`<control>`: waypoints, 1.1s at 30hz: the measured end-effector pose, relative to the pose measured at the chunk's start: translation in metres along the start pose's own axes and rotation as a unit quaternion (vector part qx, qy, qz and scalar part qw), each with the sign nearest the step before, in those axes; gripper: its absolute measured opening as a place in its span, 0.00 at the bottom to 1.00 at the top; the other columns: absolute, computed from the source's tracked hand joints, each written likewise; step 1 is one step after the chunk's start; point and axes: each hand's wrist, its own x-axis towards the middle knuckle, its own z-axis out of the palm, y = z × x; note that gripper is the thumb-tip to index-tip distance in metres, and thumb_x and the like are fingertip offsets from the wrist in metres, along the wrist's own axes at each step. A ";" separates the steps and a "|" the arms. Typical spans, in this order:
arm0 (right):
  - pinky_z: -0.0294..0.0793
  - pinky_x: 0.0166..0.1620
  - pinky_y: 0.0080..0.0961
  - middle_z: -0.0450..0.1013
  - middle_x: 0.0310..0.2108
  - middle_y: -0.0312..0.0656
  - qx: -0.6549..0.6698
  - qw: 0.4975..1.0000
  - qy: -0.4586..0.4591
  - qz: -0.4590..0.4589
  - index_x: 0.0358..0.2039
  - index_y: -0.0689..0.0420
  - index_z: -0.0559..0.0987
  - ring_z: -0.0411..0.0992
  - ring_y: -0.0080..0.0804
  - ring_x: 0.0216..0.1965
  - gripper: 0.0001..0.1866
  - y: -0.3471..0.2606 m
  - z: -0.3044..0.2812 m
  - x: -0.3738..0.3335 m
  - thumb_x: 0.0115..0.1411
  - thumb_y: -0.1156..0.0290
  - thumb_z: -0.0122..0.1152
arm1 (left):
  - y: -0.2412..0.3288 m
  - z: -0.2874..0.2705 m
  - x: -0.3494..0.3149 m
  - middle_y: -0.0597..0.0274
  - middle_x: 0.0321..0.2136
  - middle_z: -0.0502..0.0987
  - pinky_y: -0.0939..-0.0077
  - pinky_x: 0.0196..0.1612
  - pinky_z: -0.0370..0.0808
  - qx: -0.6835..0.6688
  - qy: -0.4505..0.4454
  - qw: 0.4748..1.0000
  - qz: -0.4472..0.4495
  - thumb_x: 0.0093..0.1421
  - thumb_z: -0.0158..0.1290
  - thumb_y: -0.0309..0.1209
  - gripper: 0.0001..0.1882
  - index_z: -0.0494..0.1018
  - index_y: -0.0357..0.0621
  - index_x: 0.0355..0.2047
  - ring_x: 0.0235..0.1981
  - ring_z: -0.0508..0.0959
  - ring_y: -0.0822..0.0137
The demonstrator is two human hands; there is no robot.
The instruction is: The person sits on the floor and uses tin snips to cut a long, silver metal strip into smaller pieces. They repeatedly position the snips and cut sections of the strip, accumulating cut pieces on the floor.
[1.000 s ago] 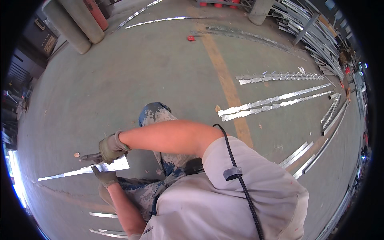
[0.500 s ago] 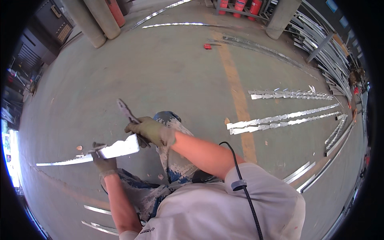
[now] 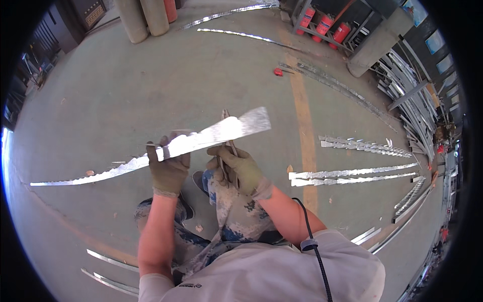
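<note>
My left hand (image 3: 169,168), in a green-grey work glove, is closed round a long shiny sheet-metal strip (image 3: 201,140) with notched, bent edges. The strip reaches far out to the left, and its wide flat end points up to the right. My right hand (image 3: 240,171), gloved alike, grips a pair of pliers (image 3: 232,147) by the handles. The plier jaws are partly hidden behind the strip, near its wide end; whether they bite on the metal I cannot tell.
Similar metal strips (image 3: 352,173) lie on the floor to my right, past a yellow line (image 3: 305,121). A red tape measure (image 3: 278,72) lies ahead. Fire extinguishers (image 3: 324,25) stand in a rack at the back. Piled metal lengths (image 3: 410,100) lean at the far right.
My left hand has lifted the strip up and to the right. My right hand has moved right and lower, bringing the pliers to the strip's far edge. The view has shifted slightly.
</note>
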 end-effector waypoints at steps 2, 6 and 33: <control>0.75 0.28 0.26 0.80 0.36 0.44 0.002 0.999 0.026 0.020 0.59 0.63 0.74 0.78 0.28 0.27 0.23 0.011 0.002 0.007 0.75 0.57 0.55 | -0.003 -0.011 0.010 0.55 0.55 0.79 0.45 0.59 0.81 0.006 0.019 1.000 -0.011 0.67 0.58 0.55 0.24 0.76 0.48 0.47 0.60 0.77 0.51; 0.77 0.32 0.28 0.81 0.39 0.44 0.045 0.996 0.055 0.049 0.61 0.64 0.73 0.78 0.29 0.30 0.25 0.015 -0.002 0.007 0.76 0.55 0.53 | -0.015 0.003 0.017 0.60 0.50 0.82 0.47 0.58 0.81 -0.018 0.076 0.997 -0.022 0.70 0.54 0.55 0.20 0.76 0.52 0.44 0.59 0.78 0.58; 0.84 0.43 0.33 0.80 0.46 0.48 -0.125 0.986 0.103 -0.042 0.63 0.63 0.71 0.81 0.36 0.40 0.26 0.045 0.011 -0.136 0.76 0.56 0.55 | -0.015 -0.014 -0.030 0.59 0.57 0.79 0.46 0.60 0.80 0.062 -0.026 0.998 -0.004 0.73 0.50 0.51 0.21 0.74 0.49 0.53 0.60 0.78 0.55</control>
